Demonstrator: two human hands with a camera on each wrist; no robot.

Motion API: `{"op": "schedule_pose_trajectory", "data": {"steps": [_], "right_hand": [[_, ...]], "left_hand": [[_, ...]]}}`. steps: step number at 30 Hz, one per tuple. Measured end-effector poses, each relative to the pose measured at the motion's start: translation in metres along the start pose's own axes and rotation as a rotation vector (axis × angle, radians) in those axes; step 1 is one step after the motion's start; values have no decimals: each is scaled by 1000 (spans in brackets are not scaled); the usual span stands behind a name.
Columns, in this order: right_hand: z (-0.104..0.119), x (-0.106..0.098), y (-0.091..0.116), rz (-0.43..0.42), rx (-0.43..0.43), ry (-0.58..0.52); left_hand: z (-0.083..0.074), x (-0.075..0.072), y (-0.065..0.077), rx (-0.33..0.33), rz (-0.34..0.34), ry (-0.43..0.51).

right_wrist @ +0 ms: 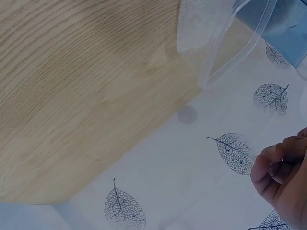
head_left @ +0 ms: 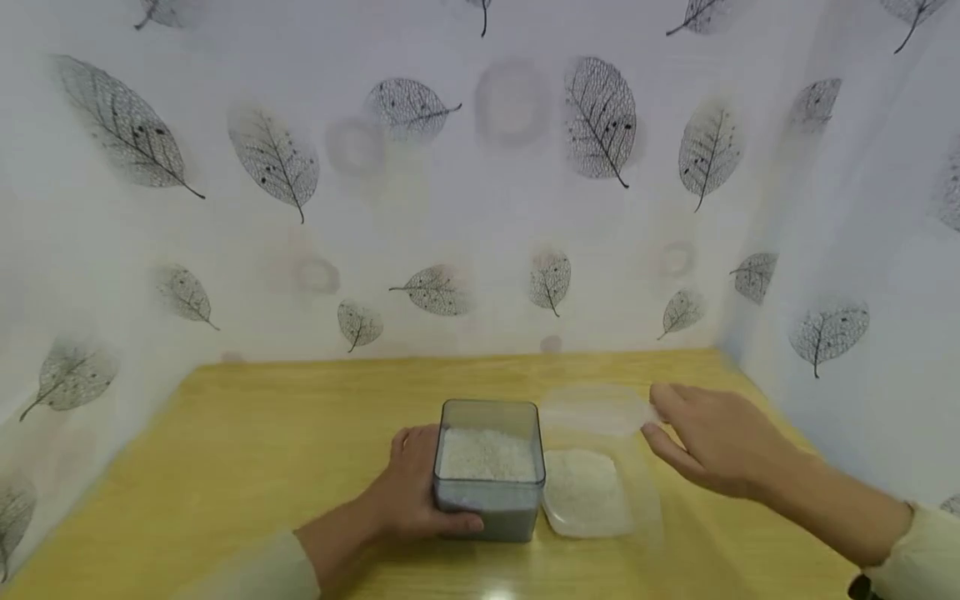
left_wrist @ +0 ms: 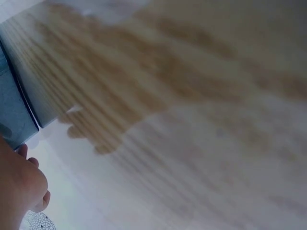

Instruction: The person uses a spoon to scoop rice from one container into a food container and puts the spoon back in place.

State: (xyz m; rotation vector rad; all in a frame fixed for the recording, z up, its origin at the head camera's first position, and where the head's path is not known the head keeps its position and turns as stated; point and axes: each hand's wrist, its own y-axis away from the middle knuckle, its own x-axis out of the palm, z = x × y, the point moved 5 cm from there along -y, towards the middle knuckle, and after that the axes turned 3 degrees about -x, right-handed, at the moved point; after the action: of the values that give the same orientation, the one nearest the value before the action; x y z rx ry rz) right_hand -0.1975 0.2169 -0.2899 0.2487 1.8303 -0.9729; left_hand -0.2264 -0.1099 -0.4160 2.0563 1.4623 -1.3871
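In the head view my left hand (head_left: 412,483) grips the left side of a square, see-through grey container (head_left: 498,512), its thumb across the front. White grains that look like rice (head_left: 487,454) fill much of it. Just right of it stands a clear plastic box (head_left: 648,500) with more white grains at its bottom. My right hand (head_left: 712,437) pinches the right edge of a thin translucent lid (head_left: 592,408), blurred, above the far side of the clear box. The right wrist view shows those curled fingers (right_wrist: 261,172). At the left wrist view's edge, my left hand (left_wrist: 24,187) is by the grey container.
Both containers stand on a yellow wood-grain table (head_left: 262,467). A pale curtain-like backdrop (head_left: 465,200) printed with dark leaves rises behind the table and along both sides.
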Motion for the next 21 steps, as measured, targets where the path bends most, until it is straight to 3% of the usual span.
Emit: {"op": "schedule_pose_trajectory", "data": {"steps": [4, 10, 14, 21], "right_hand": [[-1, 0, -12, 55, -8, -10], [0, -4, -32, 111, 18, 5], [8, -2, -40, 160, 30, 8], [32, -3, -65, 136, -41, 86]], "left_hand": [[0, -7, -11, -1, 29, -5], [-2, -17, -25, 29, -8, -35], [0, -12, -22, 15, 31, -39], [0, -8, -10, 5, 32, -54]]}}
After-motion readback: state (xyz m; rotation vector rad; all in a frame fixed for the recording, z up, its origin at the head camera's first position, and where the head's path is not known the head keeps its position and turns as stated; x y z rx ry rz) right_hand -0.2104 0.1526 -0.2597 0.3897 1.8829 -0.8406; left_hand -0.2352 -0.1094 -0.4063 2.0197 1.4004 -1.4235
